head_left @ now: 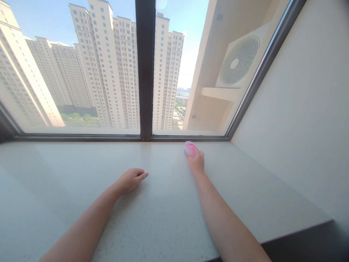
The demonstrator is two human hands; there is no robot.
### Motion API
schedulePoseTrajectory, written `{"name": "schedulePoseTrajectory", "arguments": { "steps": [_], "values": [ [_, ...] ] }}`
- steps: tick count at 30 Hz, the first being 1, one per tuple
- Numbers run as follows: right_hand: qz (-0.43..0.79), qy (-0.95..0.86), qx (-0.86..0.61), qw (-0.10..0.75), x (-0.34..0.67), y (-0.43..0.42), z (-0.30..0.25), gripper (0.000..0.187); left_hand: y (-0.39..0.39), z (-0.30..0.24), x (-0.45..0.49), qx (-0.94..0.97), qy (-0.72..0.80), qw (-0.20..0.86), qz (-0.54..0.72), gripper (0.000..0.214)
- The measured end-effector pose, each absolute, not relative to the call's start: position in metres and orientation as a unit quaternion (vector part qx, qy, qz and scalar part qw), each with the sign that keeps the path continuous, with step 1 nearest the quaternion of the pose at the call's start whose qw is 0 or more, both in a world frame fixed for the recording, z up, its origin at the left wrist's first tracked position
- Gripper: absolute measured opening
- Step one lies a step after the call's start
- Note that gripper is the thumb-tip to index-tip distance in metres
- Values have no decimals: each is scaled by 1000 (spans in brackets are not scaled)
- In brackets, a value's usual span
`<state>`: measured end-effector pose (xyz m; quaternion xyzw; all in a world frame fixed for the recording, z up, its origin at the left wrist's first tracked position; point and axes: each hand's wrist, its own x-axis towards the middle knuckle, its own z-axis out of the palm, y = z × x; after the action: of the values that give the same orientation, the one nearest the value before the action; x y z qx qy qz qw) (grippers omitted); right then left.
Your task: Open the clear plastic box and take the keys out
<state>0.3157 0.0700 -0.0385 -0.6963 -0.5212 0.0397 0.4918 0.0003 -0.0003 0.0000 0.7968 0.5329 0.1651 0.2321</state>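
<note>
My right hand (198, 162) reaches to the back of the pale windowsill (163, 214), close to the window frame. Its fingers wrap around a small pink, rounded, partly see-through object (191, 148), perhaps a scrub brush; the underside is hidden. Nearer the middle of the sill, my left hand (133, 179) is loosely closed, fingers curled under and thumb pointing right. Nothing shows in it, and it rests on or just above the speckled surface.
A dark window frame (146, 72) with a central post borders the sill at the back. On the right rises a white wall (297, 109). The sill's front edge (297, 231) drops off at lower right. Outside stand tall buildings and an air-conditioner unit (240, 60).
</note>
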Motion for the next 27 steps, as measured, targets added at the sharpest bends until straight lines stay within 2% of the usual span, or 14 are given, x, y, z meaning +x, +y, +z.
{"name": "schedulePoseTrajectory", "arguments": {
  "steps": [4,10,19,27],
  "values": [
    [25,-524,-688,501,316,71,-41,53,0,-1,0,797,533,231,165,44],
    [-1,-516,-693,503,316,72,-42,67,0,-1,0,799,531,226,168,44],
    [-4,-531,-679,507,316,70,-38,55,0,1,0,801,531,226,161,43],
    [40,-613,-612,497,297,64,-30,52,1,-1,2,787,536,241,190,44]
  ]
}}
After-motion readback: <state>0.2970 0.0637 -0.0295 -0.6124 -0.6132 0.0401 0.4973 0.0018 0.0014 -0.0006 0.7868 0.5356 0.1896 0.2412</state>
